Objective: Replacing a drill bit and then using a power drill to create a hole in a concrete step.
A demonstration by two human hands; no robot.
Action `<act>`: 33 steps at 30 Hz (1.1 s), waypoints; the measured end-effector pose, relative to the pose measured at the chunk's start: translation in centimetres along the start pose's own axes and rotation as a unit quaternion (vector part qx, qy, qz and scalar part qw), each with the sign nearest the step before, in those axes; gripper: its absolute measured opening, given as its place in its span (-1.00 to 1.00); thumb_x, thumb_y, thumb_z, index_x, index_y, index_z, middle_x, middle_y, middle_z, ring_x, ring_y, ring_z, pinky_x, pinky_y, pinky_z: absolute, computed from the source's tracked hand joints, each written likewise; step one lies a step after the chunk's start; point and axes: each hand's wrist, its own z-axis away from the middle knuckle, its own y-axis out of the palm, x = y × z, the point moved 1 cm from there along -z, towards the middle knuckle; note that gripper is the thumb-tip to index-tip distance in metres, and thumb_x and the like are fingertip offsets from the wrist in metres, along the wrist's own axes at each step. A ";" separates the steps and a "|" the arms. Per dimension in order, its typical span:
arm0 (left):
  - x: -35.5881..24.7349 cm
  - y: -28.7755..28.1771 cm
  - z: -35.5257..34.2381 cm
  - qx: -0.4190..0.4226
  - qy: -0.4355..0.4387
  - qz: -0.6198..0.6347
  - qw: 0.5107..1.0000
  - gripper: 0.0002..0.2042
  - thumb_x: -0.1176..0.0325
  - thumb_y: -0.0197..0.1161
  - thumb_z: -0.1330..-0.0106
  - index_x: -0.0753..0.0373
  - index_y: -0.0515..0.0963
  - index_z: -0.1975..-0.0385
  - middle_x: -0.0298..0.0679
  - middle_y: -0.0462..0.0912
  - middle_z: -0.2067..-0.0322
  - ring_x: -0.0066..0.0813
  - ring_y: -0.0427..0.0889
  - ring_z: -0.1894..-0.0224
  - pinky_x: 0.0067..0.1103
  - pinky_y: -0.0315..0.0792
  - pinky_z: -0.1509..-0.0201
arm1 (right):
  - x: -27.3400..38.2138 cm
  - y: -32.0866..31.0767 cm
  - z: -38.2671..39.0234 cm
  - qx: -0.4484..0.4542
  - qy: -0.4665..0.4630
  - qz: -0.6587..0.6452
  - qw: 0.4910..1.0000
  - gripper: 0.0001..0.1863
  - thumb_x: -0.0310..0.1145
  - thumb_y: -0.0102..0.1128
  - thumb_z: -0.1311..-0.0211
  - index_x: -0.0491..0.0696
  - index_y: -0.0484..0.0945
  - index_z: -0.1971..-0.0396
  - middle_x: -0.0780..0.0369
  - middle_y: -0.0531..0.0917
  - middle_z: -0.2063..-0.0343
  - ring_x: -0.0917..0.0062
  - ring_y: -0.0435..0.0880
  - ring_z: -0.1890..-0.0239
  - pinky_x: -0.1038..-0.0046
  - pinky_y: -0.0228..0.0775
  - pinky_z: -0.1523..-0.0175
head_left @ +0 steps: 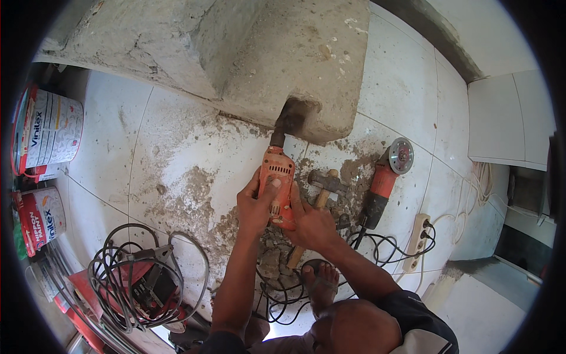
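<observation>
A red-orange power drill is held low over the floor, its dark chuck end pointing into a square hole in a concrete block. Whether a bit touches the inside of the hole cannot be seen. Around the drill's left side my left hand is closed, thumb over the casing. My right hand grips the rear of the drill from the right. Just right of the drill a sledge hammer with a wooden handle lies on rubble, its handle partly behind my right hand.
An angle grinder rests on the tiles at right, near a white power strip with black cables. Coiled hoses or cables lie over a red machine at lower left. Paint buckets stand at far left. Broken concrete lies near my foot.
</observation>
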 end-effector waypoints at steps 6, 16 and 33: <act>0.0 0.2 -0.2 -0.010 -0.006 0.009 1.000 -0.49 0.45 0.32 -0.37 0.43 0.44 -0.31 -0.17 0.70 0.02 -0.58 0.65 0.08 -0.61 0.55 -0.05 | 0.2 -0.6 0.1 -0.013 -0.009 -0.001 1.000 0.25 -0.01 0.41 -0.12 -0.24 -0.30 -0.53 -0.10 0.61 -0.07 -0.04 0.75 0.23 0.03 0.63 0.13; 0.8 0.7 -0.3 -0.021 0.017 0.007 1.000 -0.51 0.47 0.31 -0.35 0.46 0.46 -0.28 -0.14 0.70 0.03 -0.54 0.67 0.10 -0.61 0.57 -0.01 | 0.3 -2.4 0.0 0.047 0.040 -0.009 0.998 0.31 0.01 0.45 -0.04 -0.09 -0.34 -0.56 -0.05 0.64 -0.08 -0.07 0.73 0.13 0.01 0.62 0.03; 1.3 -0.1 -1.1 -0.005 -0.007 0.060 0.998 -0.52 0.46 0.33 -0.36 0.46 0.48 -0.27 -0.18 0.70 0.04 -0.60 0.67 0.14 -0.62 0.58 0.04 | 0.9 -3.0 -0.1 0.041 0.017 0.008 0.999 0.29 -0.02 0.43 -0.06 -0.23 -0.32 -0.52 -0.05 0.62 -0.08 -0.02 0.74 0.12 0.05 0.62 0.00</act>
